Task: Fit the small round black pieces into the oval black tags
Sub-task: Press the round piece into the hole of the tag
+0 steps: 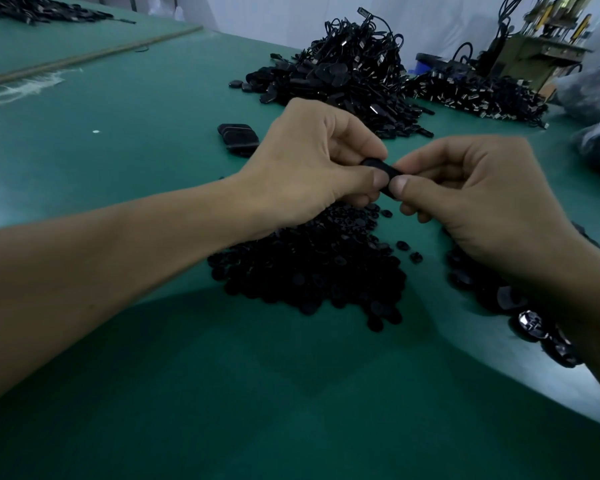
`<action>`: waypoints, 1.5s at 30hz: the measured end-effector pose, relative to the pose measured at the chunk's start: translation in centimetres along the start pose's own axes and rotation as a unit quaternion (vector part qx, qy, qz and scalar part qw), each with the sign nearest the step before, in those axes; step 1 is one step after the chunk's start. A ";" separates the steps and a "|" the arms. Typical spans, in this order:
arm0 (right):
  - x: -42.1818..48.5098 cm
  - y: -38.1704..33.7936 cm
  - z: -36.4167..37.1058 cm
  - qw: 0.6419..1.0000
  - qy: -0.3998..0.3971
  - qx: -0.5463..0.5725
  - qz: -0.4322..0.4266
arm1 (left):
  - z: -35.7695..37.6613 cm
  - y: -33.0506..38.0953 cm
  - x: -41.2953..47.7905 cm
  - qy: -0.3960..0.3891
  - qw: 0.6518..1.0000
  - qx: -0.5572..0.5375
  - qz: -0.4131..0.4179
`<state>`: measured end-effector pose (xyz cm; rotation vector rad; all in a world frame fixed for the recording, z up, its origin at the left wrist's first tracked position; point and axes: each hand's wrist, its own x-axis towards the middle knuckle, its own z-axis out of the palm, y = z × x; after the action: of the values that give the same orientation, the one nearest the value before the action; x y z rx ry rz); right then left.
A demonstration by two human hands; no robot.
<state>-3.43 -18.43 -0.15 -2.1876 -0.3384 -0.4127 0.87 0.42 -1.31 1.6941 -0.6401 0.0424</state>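
**Both grips pinched one oval tag above the heap of round pieces**

The left grip (312, 161) and the right grip (465, 199) met over the worktop (136, 140), a smooth, matte green sheet. Each was clenched on the same oval black tag (378, 167), thumb and curled fingers pinching it from its own side. The tag was held in the air between the two thumbs, above the far edge of the pile of small round black pieces (312, 271). It looked like dull, smooth plastic with a rounded edge. Its visible stretch ran slantwise, from under the left forefinger down toward the right thumb. Both ends were covered, so which way it pointed could not be told, nor whether a round piece sat in it.

The round pieces lay as a loose, flat-topped heap of button-like discs, with a few strays (403, 245) just beside it. A short stack of tags (238, 135) lay beyond the left grip. Farther back rose a tangled mound of corded tags (354, 71) with glinting metal ends.
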 end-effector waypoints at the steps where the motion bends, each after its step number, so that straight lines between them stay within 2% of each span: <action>1: 0.0 0.0 0.0 1.000 -0.001 -0.008 -0.003 | 0.0 0.0 0.0 0.002 1.000 0.010 0.003; 7: -0.1 0.0 -0.2 1.000 -0.017 -0.004 -0.020 | -0.2 0.0 -0.2 -0.007 1.000 0.009 -0.001; 11: -0.5 0.1 0.2 0.996 0.017 -0.067 -0.055 | 0.2 0.0 -0.2 -0.001 0.999 -0.030 -0.019; 16: -0.7 -0.2 0.5 0.975 0.061 -0.177 -0.121 | 0.3 0.2 0.0 0.017 0.993 -0.097 -0.067; 29: -0.7 -0.1 0.7 0.954 0.093 -0.223 -0.177 | 0.4 1.0 0.1 0.019 0.958 -0.227 -0.176; 35: -0.8 -0.8 1.0 0.945 0.078 -0.270 -0.168 | 0.6 0.9 0.0 0.035 0.964 -0.209 -0.164; 42: -0.8 -1.4 1.3 0.967 0.073 -0.214 -0.119 | 0.9 0.5 -0.2 0.035 0.986 -0.123 -0.109; 45: -0.8 -1.1 1.1 0.963 0.070 -0.233 -0.115 | 0.6 0.2 -0.2 0.042 0.989 -0.102 -0.096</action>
<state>-4.37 -16.97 -0.27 -2.5641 -0.4554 -0.8426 0.39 -0.09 -1.34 1.5395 -0.4021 -0.0865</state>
